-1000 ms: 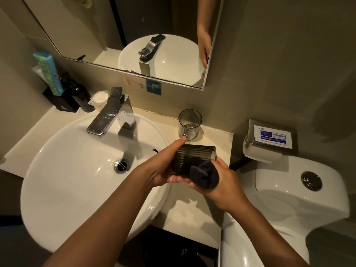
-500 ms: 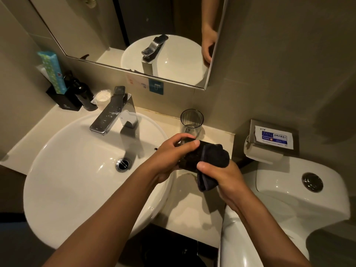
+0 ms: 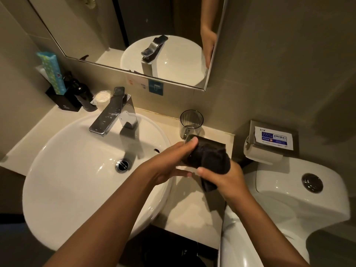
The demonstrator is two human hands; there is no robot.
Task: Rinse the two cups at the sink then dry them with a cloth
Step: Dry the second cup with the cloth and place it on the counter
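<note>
Over the counter to the right of the white sink (image 3: 63, 170), my left hand (image 3: 169, 162) grips a dark ribbed cup (image 3: 189, 157), which lies nearly hidden under a dark cloth (image 3: 210, 160). My right hand (image 3: 225, 180) holds that cloth wrapped over the cup, with a loose end hanging below my thumb. A second, clear ribbed cup (image 3: 191, 123) stands upright on the counter just behind my hands, close to the wall.
A chrome tap (image 3: 113, 114) with drops on it reaches over the basin. A black holder (image 3: 65, 101) with a patterned box, a dark bottle (image 3: 84, 97) and a wrapped soap stand at the back left. A toilet (image 3: 298, 201) and a paper holder (image 3: 269, 143) are at the right.
The cloth was bunched at the cup's base a second ago; now my right hand has drawn it up over the cup's side. Both hands shifted slightly away from me.
</note>
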